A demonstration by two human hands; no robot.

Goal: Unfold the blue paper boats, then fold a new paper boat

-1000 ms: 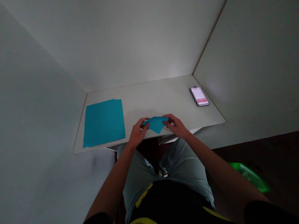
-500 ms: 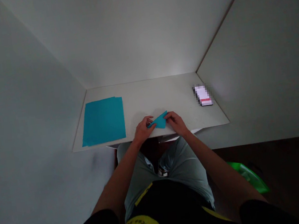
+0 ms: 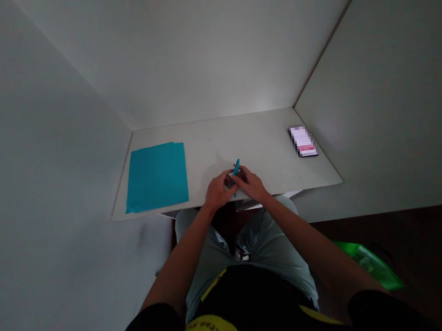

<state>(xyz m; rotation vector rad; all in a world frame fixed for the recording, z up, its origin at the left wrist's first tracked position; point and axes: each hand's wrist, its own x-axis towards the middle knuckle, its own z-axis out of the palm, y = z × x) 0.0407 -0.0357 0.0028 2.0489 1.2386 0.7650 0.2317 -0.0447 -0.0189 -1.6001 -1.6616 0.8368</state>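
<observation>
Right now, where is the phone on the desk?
In the head view, the phone lies flat at the desk's far right, beside the right wall and well clear of both hands.

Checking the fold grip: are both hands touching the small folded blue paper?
Touching. The head view shows the left hand and right hand closed together around the small folded blue paper, only its tip showing.

Small folded blue paper [image 3: 237, 167], standing on edge, one corner poking upward, mostly hidden between both hands, near front tabletop edge
</observation>
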